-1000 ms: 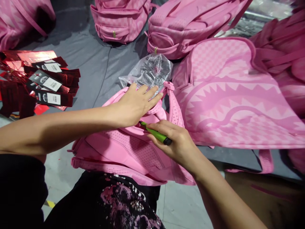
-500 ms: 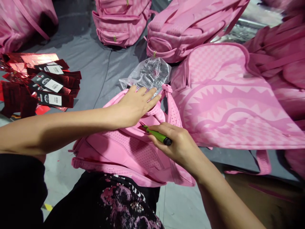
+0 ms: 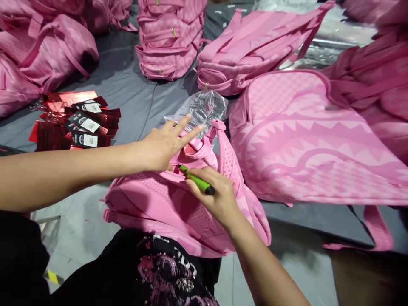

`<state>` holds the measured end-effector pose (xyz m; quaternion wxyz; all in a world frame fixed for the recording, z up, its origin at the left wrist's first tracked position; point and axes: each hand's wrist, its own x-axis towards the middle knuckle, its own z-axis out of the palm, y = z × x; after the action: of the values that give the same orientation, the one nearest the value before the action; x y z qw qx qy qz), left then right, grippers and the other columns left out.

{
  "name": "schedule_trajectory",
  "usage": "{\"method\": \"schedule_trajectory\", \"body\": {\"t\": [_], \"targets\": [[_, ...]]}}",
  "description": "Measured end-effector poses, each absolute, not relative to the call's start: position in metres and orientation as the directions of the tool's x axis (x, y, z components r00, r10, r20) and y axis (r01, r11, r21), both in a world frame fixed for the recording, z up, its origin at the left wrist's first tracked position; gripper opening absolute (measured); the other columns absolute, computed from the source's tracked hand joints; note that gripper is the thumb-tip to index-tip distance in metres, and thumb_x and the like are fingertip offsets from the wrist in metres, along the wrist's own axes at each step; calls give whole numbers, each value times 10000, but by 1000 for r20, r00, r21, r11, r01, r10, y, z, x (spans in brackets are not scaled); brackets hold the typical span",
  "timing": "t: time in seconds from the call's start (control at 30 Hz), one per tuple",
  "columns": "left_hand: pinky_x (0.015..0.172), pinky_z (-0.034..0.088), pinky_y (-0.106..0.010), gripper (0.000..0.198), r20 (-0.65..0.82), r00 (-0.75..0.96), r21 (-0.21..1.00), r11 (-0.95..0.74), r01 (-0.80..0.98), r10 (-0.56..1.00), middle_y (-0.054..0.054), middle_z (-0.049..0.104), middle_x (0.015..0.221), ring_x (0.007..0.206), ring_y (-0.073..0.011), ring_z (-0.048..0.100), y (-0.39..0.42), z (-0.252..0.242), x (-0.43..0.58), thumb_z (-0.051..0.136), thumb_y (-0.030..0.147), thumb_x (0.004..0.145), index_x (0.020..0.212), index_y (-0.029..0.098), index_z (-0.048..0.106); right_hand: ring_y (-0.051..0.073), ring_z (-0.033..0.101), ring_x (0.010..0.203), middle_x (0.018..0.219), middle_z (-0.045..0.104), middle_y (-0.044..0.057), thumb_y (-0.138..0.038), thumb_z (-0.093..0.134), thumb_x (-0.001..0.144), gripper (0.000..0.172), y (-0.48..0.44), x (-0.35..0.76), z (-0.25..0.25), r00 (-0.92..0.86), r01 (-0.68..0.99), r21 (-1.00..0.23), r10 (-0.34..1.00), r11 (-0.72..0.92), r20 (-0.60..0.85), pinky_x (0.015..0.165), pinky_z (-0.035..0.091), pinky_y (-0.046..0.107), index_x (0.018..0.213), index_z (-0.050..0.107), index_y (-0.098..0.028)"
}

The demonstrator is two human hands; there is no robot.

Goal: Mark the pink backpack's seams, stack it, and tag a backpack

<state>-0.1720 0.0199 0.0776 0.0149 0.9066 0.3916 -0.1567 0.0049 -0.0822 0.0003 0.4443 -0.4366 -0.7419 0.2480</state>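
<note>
Grey cloth is spread; the near backpack is touched by splayed left hand, green tool clasped in right hand.

1. The head view looks forward and down, close over the left hand and right hand.
2. It faces across the tabletop from its near edge.
3. Floor shows below that edge, low in frame.
</note>
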Motion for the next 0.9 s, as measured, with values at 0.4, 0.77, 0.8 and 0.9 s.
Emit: {"method": "schedule_trajectory", "body": {"t": [0.4,0.77,0.8,0.9], "targets": [[929,524,-458,1052,-308,678,-172,-739,651,668,-193,20,1655,1363,-414,353,24,72,-172,649,250,841,1589,320,-87,180,680,793,910,721,67,-263,628,932,203,-76,4,-10,-222,416,-786,889,457,400,748,559,320,1093,714,-175],[1035,463,-456,1085,-410,687,-121,-782,612,601,-181,18,1660,1415,-392,310,39,77,-172,642,178,797,1590,307,-87,212,637,832,882,689,76,-294,636,935,193,-73,7,-11,-197,519,-703,868,486,455,762,522,375,1061,733,-186],[1043,457,-459,1084,-411,690,-119,-785,608,596,-184,18,1660,1418,-391,310,40,77,-172,640,181,798,1590,305,-90,221,641,863,906,700,79,-291,640,932,186,-72,7,-11,-203,518,-702,867,489,454,788,521,391,1060,732,-192],[1065,436,-463,1080,-422,696,-103,-793,600,581,-184,16,1662,1425,-383,312,46,76,-173,637,179,801,1591,310,-89,231,660,914,978,738,75,-285,650,932,185,-69,6,-10,-223,482,-731,874,483,431,839,520,415,1082,724,-206]]}}
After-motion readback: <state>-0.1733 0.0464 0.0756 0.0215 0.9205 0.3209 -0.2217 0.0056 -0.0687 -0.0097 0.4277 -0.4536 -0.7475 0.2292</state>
